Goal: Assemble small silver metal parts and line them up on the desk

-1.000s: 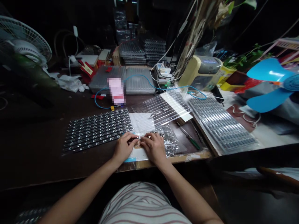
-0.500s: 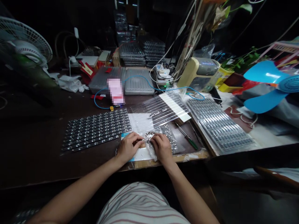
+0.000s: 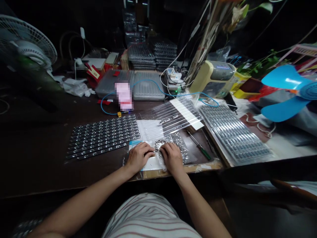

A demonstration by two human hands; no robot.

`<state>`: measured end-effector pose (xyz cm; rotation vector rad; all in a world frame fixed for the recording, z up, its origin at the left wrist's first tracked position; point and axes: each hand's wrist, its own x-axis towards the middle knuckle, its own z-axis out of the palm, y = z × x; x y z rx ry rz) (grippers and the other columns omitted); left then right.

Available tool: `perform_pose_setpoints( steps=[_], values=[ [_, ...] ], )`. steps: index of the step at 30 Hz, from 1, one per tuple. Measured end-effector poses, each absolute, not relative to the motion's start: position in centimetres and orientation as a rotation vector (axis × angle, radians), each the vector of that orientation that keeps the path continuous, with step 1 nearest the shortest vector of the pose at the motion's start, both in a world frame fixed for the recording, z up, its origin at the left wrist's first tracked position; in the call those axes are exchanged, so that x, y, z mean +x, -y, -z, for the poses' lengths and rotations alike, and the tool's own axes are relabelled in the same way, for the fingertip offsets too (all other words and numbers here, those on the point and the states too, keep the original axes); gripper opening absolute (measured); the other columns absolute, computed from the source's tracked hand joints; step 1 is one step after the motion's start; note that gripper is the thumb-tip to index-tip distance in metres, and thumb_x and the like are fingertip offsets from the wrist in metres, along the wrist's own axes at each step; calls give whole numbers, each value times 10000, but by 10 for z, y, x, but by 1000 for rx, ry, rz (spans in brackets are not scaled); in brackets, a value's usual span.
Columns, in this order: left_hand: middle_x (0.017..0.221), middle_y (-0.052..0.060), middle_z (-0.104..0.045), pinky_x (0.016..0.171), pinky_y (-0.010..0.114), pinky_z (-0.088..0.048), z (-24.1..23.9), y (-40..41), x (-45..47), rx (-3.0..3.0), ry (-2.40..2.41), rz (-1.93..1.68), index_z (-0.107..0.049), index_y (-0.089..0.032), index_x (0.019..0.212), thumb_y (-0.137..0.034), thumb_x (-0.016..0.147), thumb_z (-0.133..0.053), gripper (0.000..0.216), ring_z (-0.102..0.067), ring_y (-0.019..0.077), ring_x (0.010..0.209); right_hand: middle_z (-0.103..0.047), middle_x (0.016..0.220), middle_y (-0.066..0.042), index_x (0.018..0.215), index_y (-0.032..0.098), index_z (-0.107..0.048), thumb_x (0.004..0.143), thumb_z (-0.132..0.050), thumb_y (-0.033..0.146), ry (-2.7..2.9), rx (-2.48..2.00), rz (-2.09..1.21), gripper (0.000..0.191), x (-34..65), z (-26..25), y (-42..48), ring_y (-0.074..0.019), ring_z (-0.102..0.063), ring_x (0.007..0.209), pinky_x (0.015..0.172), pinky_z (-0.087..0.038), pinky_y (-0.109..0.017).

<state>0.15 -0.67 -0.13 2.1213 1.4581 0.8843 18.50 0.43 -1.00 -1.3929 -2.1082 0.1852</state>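
Observation:
My left hand (image 3: pixel 139 156) is closed in a pinch at the left edge of a pile of small shiny metal parts (image 3: pixel 160 144). Something small and dark shows at its fingertips, too small to name. On the right side of the pile rests my right hand (image 3: pixel 172 157), fingers curled down; what they hold, if anything, is hidden. The parts lie by a clear plastic bag (image 3: pixel 182 148) with more of them inside. Beneath my hands is a white and blue sheet (image 3: pixel 148 164). Left of them lie dark strips with shiny metal pieces (image 3: pixel 104 137) in rows.
Clear plastic tubes (image 3: pixel 173 115) lie beyond my hands, crossed by a white strip (image 3: pixel 187 114). A green-handled screwdriver (image 3: pixel 199 145) is to the right, before a tray of clear strips (image 3: pixel 235 132). A blue-bladed fan (image 3: pixel 284 92) stands at far right, a phone (image 3: pixel 123 96) further back.
My left fingertips have drawn closer together and lie slightly nearer the pile of metal parts. My right hand stays almost in place. The whole view has shifted a little.

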Motion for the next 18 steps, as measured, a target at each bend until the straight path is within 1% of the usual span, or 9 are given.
perform_pose_setpoints(
  steps=[4,9,12,14,16,18],
  values=[
    [846,35,-664,774,303,-452,1,7,3,2111,-1449,-877,-702,-202,869,-236,827,-630,90,-580,172,823,-631,833,-46,855,193,-590,933,-454,240,2027,-1361,-229,163,186,12,-5,-183,-530,791,733,-394,-307],
    [844,32,-661,754,292,-446,-3,5,-1,2093,-1411,-978,-705,-214,889,-214,839,-606,111,-582,163,815,-647,863,-45,916,202,-603,916,-474,217,1966,-1266,-291,130,188,11,-5,-188,-555,826,753,-434,-314],
    [887,34,-671,806,338,-413,-10,-2,-15,2105,-1620,-1041,-699,-233,924,-241,834,-613,125,-576,187,860,-654,882,-45,925,206,-628,900,-505,206,1931,-1218,-332,126,190,9,-5,-186,-570,858,771,-453,-312],
    [896,29,-673,835,378,-375,-12,-7,-30,2129,-1811,-1009,-706,-256,890,-269,814,-637,103,-561,213,890,-657,897,-51,941,207,-649,898,-516,204,1915,-1186,-366,140,189,8,-5,-180,-580,877,776,-462,-301],
    [892,24,-663,833,394,-351,-12,-9,-45,2153,-1949,-947,-715,-276,839,-293,800,-648,80,-544,231,902,-668,887,-46,935,215,-670,896,-540,225,1933,-1153,-406,137,184,8,-4,-169,-591,859,764,-465,-285],
    [915,25,-649,822,395,-341,-10,-8,-58,2164,-2034,-907,-722,-286,820,-317,795,-646,85,-534,238,907,-682,834,-28,882,230,-687,879,-586,268,1979,-1155,-433,107,176,7,-3,-158,-598,803,733,-456,-275]
  ],
)
